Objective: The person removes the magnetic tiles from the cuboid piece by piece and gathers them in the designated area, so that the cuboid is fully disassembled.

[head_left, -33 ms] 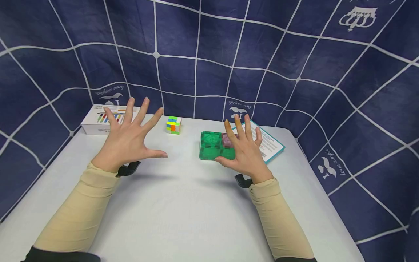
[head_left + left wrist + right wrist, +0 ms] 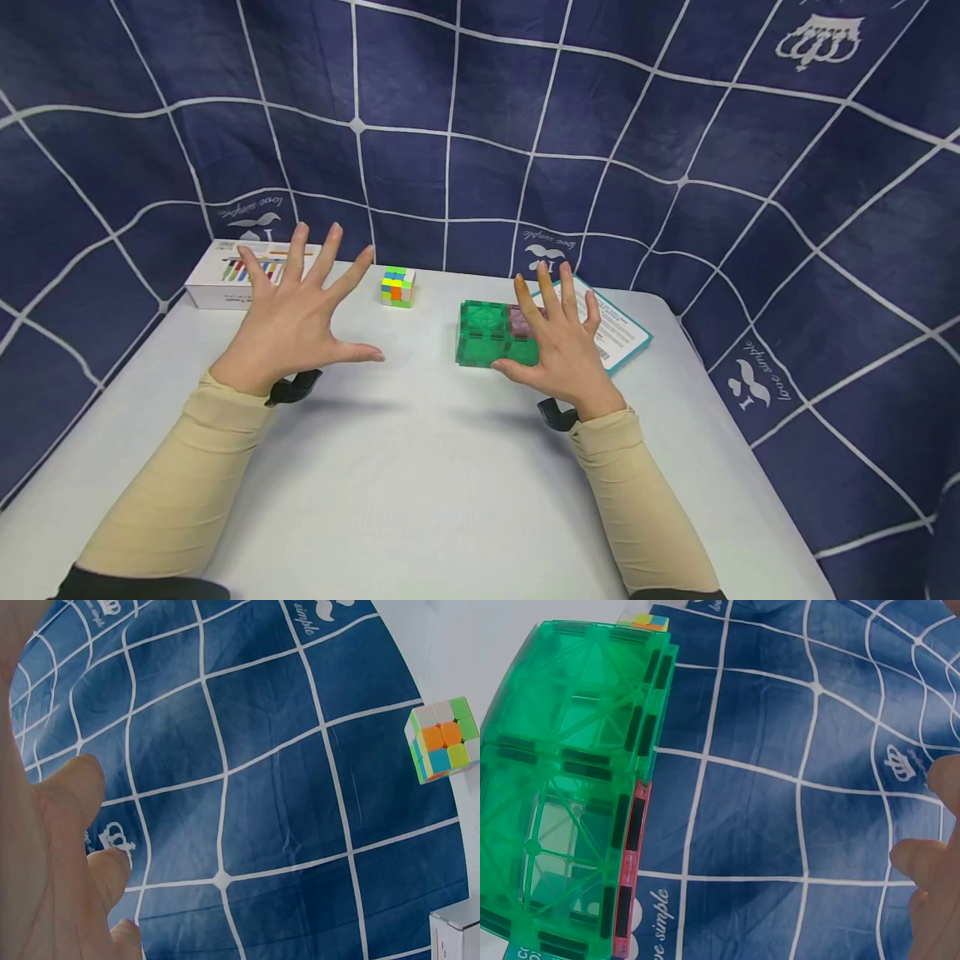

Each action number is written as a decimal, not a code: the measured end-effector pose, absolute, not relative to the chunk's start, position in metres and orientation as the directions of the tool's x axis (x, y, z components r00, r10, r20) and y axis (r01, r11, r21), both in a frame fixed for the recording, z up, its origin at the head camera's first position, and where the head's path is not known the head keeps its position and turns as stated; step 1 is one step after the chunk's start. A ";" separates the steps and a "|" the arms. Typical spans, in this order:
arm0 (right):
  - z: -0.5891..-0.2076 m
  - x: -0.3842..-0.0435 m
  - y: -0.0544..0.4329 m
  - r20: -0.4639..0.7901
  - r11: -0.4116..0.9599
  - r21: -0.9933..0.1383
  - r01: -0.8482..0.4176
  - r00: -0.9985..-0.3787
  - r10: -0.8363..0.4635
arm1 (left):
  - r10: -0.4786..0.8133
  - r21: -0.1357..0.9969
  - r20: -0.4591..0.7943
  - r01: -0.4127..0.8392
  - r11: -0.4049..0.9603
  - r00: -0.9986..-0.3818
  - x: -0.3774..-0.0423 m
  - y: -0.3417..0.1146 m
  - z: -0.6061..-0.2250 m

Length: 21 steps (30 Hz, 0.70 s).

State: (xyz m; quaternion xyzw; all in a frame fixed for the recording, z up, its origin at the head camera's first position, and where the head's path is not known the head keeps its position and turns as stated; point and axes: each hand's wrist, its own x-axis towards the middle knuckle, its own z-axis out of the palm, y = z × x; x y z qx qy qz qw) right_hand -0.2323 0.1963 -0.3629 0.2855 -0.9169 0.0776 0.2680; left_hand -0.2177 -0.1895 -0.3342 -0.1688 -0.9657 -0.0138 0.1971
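Note:
My left hand [image 2: 288,321] is held over the back left of the table with its fingers spread wide and nothing in it. Behind its fingers lies a white box [image 2: 217,279] with a printed picture of coloured sticks. A puzzle cube [image 2: 397,287] with mixed colours sits to the right of that hand. Over the right side hovers my right hand [image 2: 562,350], fingers also spread and holding nothing. It partly hides a block of translucent green magnetic tiles [image 2: 483,333] with a pink tile [image 2: 520,322] in it. In the right wrist view the green tiles [image 2: 570,697] show large.
A teal-edged card [image 2: 626,333] with printed text lies at the back right, partly behind the right hand. The white table [image 2: 420,483] ends against a dark blue curtain [image 2: 487,100] with white grid lines. Dark bands [image 2: 296,387] are worn at both wrists.

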 end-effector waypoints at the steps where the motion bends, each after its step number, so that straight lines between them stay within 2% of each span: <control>1: -0.363 -0.232 0.196 0.535 0.825 0.010 -0.565 -0.694 -0.482 | 0.324 -0.042 0.384 0.334 0.942 -0.865 -0.218 -0.189 -0.334; 6: -0.363 -0.234 0.197 0.534 0.824 -0.014 -0.566 -0.701 -0.472 | 0.328 -0.042 0.388 0.339 0.940 -0.861 -0.218 -0.188 -0.334; 8: -0.366 -0.236 0.198 0.539 0.818 -0.078 -0.570 -0.714 -0.446 | 0.328 -0.030 0.389 0.345 0.938 -0.861 -0.218 -0.187 -0.334; 10: -0.370 -0.240 0.198 0.549 0.800 -0.202 -0.565 -0.742 -0.385 | 0.334 -0.014 0.392 0.357 0.934 -0.858 -0.220 -0.185 -0.337; 13: -0.386 -0.249 0.194 0.539 0.727 -0.460 -0.510 -0.811 -0.228 | 0.348 0.047 0.397 0.398 0.916 -0.849 -0.227 -0.177 -0.349; 15: -0.402 -0.257 0.191 0.504 0.658 -0.619 -0.429 -0.859 -0.085 | 0.358 0.159 0.390 0.445 0.881 -0.848 -0.235 -0.169 -0.364; 17: -0.420 -0.263 0.189 0.452 0.582 -0.739 -0.339 -0.890 0.055 | 0.371 0.327 0.347 0.482 0.813 -0.861 -0.242 -0.159 -0.382; 19: -0.437 -0.269 0.188 0.397 0.500 -0.823 -0.270 -0.903 0.165 | 0.392 0.513 0.265 0.473 0.716 -0.881 -0.248 -0.151 -0.402; 21: -0.452 -0.273 0.188 0.350 0.415 -0.879 -0.235 -0.909 0.226 | 0.418 0.645 0.175 0.424 0.636 -0.892 -0.252 -0.146 -0.420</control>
